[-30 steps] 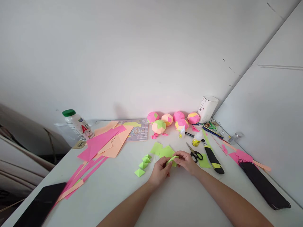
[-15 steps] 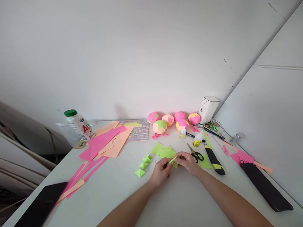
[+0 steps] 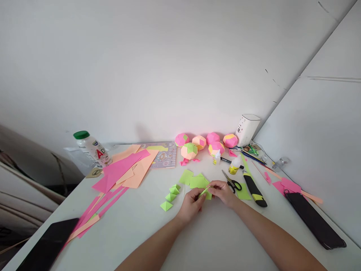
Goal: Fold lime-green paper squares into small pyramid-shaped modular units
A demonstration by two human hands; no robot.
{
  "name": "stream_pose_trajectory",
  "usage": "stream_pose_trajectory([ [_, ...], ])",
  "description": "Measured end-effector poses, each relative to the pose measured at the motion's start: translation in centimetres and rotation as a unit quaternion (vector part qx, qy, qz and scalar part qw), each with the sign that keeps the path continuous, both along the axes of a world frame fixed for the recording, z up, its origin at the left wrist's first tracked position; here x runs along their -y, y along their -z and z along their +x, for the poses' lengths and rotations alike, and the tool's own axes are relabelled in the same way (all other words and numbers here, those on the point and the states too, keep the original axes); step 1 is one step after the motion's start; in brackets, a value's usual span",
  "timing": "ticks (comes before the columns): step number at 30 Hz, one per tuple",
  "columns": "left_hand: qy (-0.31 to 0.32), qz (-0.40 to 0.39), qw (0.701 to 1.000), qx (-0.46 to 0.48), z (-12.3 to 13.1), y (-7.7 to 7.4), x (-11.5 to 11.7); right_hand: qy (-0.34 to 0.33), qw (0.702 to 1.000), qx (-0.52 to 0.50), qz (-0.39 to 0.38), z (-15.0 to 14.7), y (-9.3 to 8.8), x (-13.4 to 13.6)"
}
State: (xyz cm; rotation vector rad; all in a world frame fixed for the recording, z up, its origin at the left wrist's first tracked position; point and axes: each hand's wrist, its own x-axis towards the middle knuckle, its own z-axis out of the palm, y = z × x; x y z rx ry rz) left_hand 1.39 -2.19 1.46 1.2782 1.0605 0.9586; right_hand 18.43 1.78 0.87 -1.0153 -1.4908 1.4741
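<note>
Between my hands is a small folded piece of green paper [image 3: 205,191]. My left hand [image 3: 192,203] pinches its near left end, closed with thumb against fingers. At the upper right end, the fingertips of my right hand [image 3: 222,192] are closed on the same piece. Loose green paper squares [image 3: 196,182] lie just beyond my hands, partly covered by them. To the left sit several folded green paper pieces [image 3: 170,197] with raised peaks. Black-handled scissors [image 3: 233,184] rest right of my right hand, partly over another green sheet [image 3: 244,192].
Several multicoloured paper balls [image 3: 189,151] stand along the wall. Glue bottles [image 3: 234,166], a marker [image 3: 229,162] and a utility knife [image 3: 254,192] lie at right. Pink and orange paper [image 3: 124,169], a white bottle [image 3: 94,150] and a notebook [image 3: 168,152] are at left; dark phones [image 3: 314,220] flank both sides.
The whole view has shifted slightly. Both hands stay on the folded green paper with almost no visible movement.
</note>
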Motion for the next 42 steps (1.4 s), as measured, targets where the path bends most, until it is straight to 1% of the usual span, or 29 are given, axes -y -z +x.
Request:
stream_pose_trajectory([
  [8,0.007,0.004,1.000,0.004,0.05,0.39,-0.08,0.003,1.000,-0.010,-0.006,0.08,0.07,-0.07],
  [14,0.010,-0.007,1.000,0.009,-0.01,0.49,-0.09,0.000,1.000,-0.028,-0.011,0.02,-0.11,-0.02],
  [24,0.004,-0.017,1.000,0.009,0.04,0.01,-0.04,0.009,1.000,-0.025,-0.002,-0.11,-0.52,0.30],
  [28,-0.014,-0.025,1.000,0.007,0.05,-0.01,-0.06,0.013,1.000,-0.024,0.005,-0.16,-0.50,0.29],
  [34,-0.020,-0.041,0.999,0.024,0.03,-0.10,-0.17,0.001,0.999,-0.035,0.008,-0.27,-0.57,0.49],
  [39,-0.019,-0.047,0.998,0.022,0.12,-0.29,-0.13,-0.007,0.999,0.014,0.035,-0.30,-0.20,0.74],
  [42,-0.025,-0.044,0.998,0.045,0.26,-0.26,-0.14,-0.002,0.998,0.040,0.045,-0.35,-0.03,0.73],
])
